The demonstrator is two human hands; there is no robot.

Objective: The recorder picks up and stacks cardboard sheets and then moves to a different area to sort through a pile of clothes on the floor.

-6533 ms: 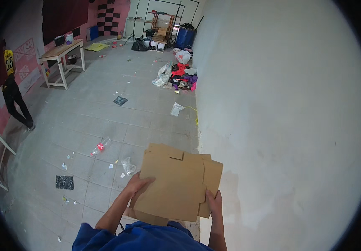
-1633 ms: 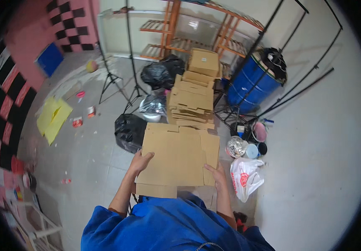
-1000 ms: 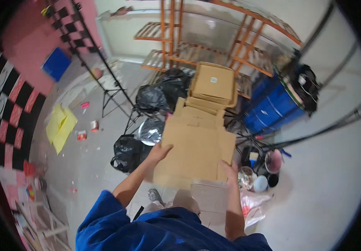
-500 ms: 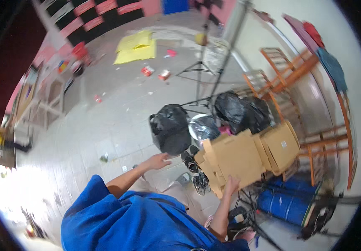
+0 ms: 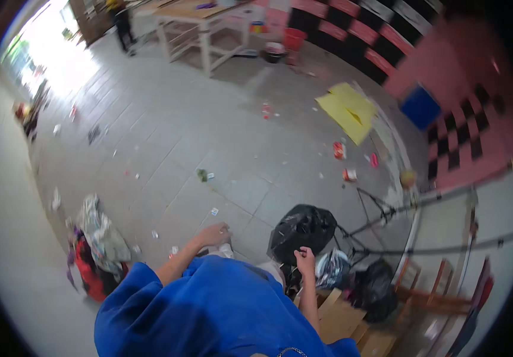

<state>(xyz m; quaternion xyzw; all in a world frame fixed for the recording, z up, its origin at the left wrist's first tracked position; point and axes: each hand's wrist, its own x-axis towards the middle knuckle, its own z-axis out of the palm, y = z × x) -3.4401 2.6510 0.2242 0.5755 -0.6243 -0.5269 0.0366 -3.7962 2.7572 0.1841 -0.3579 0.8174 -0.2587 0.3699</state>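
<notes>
My left hand (image 5: 213,234) hangs in front of my body over the tiled floor, its fingers loosely stretched and nothing in them. In front of the black plastic bag (image 5: 304,229), my right hand (image 5: 305,259) is raised with loosely bent fingers, a gap between them and no object seen. Whether it touches the bag I cannot tell. Beside my right forearm lie flattened brown cardboard boxes (image 5: 341,318), partly hidden by my arm and shirt. A second black bag (image 5: 375,288) and a clear-wrapped white bundle (image 5: 332,269) sit just beyond the cardboard.
Tripod legs (image 5: 381,211) stretch out at the right, near wooden chairs (image 5: 432,297). A yellow sheet (image 5: 348,113) and scattered litter lie on the floor. At the left wall is a pile of cloth (image 5: 104,241). A white-legged table (image 5: 206,35) and a person (image 5: 122,27) are at the back.
My view has swung left, so the room has shifted rightward. My right hand has come off the cardboard and is now up by the black bag. My left hand is still free.
</notes>
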